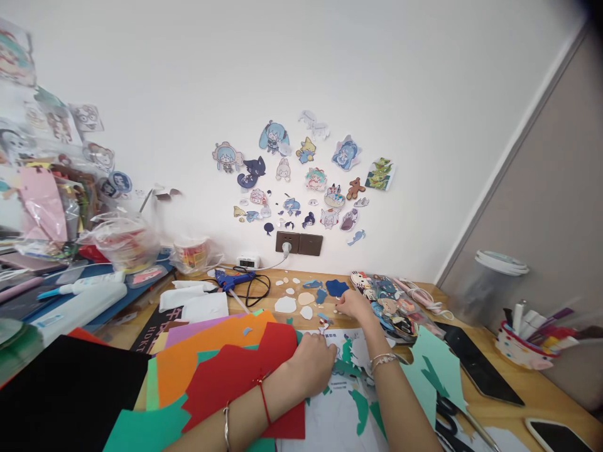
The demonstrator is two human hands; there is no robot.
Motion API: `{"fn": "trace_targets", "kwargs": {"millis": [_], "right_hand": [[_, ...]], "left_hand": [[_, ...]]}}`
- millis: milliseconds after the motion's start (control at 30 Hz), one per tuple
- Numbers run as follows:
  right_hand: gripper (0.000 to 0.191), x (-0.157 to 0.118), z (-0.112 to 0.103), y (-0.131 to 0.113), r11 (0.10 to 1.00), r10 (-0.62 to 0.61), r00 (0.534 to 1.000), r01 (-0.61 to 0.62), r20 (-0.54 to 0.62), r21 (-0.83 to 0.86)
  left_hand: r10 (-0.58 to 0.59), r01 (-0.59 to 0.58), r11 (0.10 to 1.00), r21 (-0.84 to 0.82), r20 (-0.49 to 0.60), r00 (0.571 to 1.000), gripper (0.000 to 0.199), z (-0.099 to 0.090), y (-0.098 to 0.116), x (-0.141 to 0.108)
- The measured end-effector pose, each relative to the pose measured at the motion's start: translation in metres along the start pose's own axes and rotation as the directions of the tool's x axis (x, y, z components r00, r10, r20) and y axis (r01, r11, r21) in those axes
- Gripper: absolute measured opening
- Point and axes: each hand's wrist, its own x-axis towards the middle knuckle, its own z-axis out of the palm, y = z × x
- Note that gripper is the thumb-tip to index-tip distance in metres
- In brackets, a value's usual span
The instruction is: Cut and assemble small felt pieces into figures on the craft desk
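Observation:
My left hand [315,364] is closed over the right edge of the red paper [245,376], with a small white and red piece [323,325] at its fingertips. What its curled fingers hold is too small to tell. My right hand [351,304] reaches farther back, its fingers bent down at the table beside a dark blue paper cutout [337,288]. Whether anything is between those fingertips is hidden. White and cream cutouts [285,305] lie to its left. Below my hands, green scraps [359,411] rest on a printed white sheet [330,427].
A blue glue gun [233,280] with a black cord lies at the back. Coloured papers [174,364] and black paper [70,389] spread left. On the right are scissors [446,417], a black tablet [480,364], a phone [556,436] and a pen holder [522,348].

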Motion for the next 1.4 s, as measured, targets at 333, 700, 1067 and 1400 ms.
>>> {"fn": "trace_targets", "kwargs": {"millis": [333, 700, 1067, 1400], "right_hand": [[0.022, 0.000, 0.001, 0.001, 1.000, 0.007, 0.999, -0.007, -0.048, 0.006], [0.023, -0.001, -0.002, 0.011, 0.995, 0.053, 0.995, -0.045, -0.084, 0.089], [0.020, 0.005, 0.001, 0.020, 0.992, -0.068, 0.996, 0.061, 0.065, 0.109], [0.020, 0.002, 0.003, 0.018, 0.989, -0.126, 0.981, 0.113, 0.150, 0.090]], "left_hand": [[0.005, -0.004, 1.000, -0.005, 0.013, 1.000, 0.025, -0.002, 0.000, 0.000], [-0.006, 0.007, 1.000, -0.012, 0.026, 1.000, 0.025, -0.005, 0.001, -0.001], [0.004, -0.004, 1.000, -0.007, 0.016, 1.000, 0.025, -0.003, 0.001, 0.000], [0.002, -0.002, 1.000, -0.007, 0.000, 1.000, 0.024, -0.002, 0.001, -0.001]]}}
